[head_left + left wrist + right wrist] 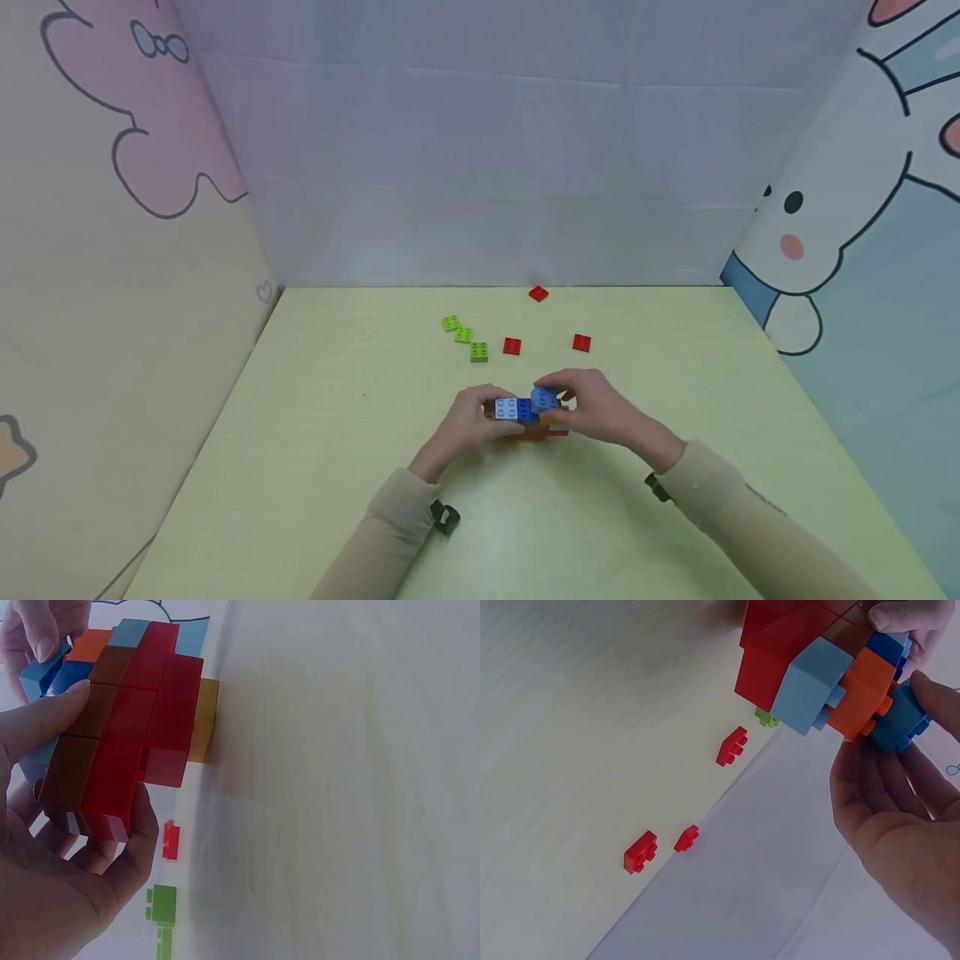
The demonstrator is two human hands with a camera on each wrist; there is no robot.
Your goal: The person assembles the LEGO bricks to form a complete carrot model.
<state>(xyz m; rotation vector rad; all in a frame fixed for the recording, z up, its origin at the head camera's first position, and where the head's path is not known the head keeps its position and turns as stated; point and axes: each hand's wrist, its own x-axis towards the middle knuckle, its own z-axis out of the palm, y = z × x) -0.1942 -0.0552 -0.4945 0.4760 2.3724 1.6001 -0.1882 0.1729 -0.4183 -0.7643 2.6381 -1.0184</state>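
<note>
A block model of toy building bricks [120, 750], red, brown, orange and blue in stacked layers, is held in my left hand [471, 421]. In the left wrist view its thumb lies across a brown brick [79, 716] and the other fingers wrap underneath. At the model's right end, my right hand [596, 408] pinches a blue brick [900, 716] between thumb and fingers. That brick sits against the studs of an orange brick [864, 686], tilted in the head view. Beside the orange one is a light blue brick [810, 682]. A yellow brick [205, 720] shows at the model's base.
Beyond the hands, several loose bricks lie on the pale table [337, 467]: green ones [478, 352] in a slanting row, and red ones [512, 346] spread to their right, with one red brick [538, 293] by the back edge. A white cloth [487, 167] hangs behind.
</note>
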